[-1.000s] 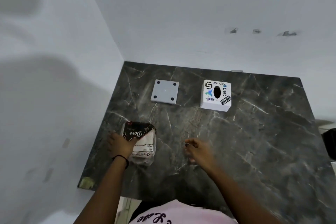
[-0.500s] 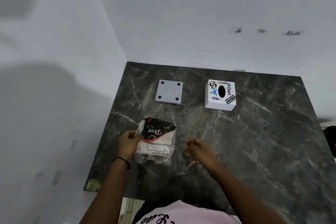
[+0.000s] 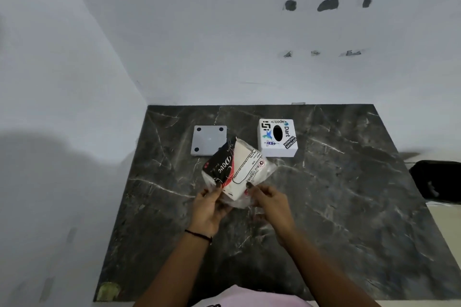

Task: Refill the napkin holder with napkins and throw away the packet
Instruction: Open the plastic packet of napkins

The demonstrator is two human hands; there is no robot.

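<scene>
I hold a plastic napkin packet (image 3: 237,169), black, red and white with "Dove" printed on it, lifted above the middle of the dark marble table (image 3: 349,207). My left hand (image 3: 210,207) grips its near left corner and my right hand (image 3: 270,203) pinches its near right edge. A white cube napkin holder (image 3: 277,137) with stickers and a dark oval slot on top stands at the back of the table. Its flat grey base plate (image 3: 208,139) with black feet lies to the left, partly behind the packet.
White walls close the table on the left and at the back. A black object (image 3: 436,182) sits just off the table's right edge. A yellowish mark (image 3: 108,290) shows at the near left corner.
My left hand has lifted the packet from the table's left side and carried it toward the middle. My right hand has come in and taken hold of its right edge.
</scene>
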